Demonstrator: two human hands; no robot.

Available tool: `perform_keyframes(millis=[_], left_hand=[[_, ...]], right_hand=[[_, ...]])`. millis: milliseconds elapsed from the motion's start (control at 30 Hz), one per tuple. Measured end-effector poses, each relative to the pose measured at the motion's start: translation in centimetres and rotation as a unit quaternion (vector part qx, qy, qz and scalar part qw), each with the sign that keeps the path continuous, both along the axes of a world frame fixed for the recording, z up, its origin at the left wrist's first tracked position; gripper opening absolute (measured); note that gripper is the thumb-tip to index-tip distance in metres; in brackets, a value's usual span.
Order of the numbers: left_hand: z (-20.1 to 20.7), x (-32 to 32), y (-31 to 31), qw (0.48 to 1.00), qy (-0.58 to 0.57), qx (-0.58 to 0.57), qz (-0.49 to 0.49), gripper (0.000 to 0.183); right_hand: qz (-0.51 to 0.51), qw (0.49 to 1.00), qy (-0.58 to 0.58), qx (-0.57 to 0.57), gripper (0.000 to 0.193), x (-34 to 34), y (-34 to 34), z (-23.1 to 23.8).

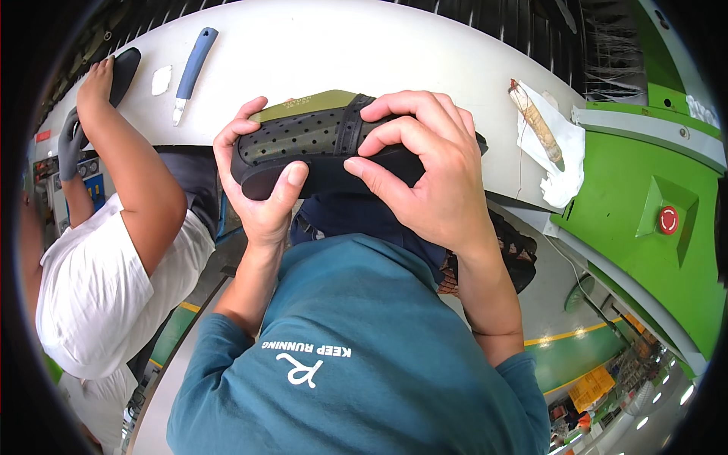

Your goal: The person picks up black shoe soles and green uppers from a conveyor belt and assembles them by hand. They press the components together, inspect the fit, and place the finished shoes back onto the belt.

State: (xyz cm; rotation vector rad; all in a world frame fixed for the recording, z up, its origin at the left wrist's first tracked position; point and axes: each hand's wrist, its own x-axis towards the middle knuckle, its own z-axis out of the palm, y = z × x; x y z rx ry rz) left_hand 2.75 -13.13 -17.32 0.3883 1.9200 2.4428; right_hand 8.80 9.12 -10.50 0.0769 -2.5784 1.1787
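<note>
A black perforated shoe (303,138), with a strap band across it and an olive-green shoe last (322,105) inside, is held sideways over the table's near edge. Its black sole faces me. My left hand (262,174) grips one rounded end, thumb on the sole edge and fingers around the far side. Over the strap, my right hand (428,159) has its fingers bent onto the upper, with the thumb tip by the sole's upper edge. That hand covers the shoe's other end, apart from a dark tip past the wrist side.
On the white table (303,45) lie a blue-handled knife (193,72), a white scrap (161,80) and a tape-wrapped tool (540,125) on white paper. A co-worker (129,227) at the left handles a dark sole (125,74). A green machine (644,227) with a red button stands right.
</note>
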Motion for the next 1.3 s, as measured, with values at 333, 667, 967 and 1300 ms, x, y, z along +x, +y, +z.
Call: perform_keyframes(millis=[333,667,967,1300], left_hand=[[0.2,-0.4,-0.1,0.999,0.020,-0.031,0.003,0.076],[-0.6,-1.2,0.0,0.997,0.047,-0.054,0.010,0.071],[0.0,-1.4,0.2,0.998,0.036,-0.050,0.000,0.068],[0.8,-5.2,3.3,0.992,-0.042,-0.117,0.026,0.093]], right_hand=[[-0.015,0.998,-0.019,-0.063,0.032,-0.4,0.6,0.1],[0.064,0.958,-0.143,-0.242,0.031,-1.4,6.5,-0.6],[0.085,0.897,-0.197,-0.387,0.035,-1.3,9.7,-2.7],[-0.068,0.886,-0.114,-0.443,0.036,0.9,7.8,-4.0]])
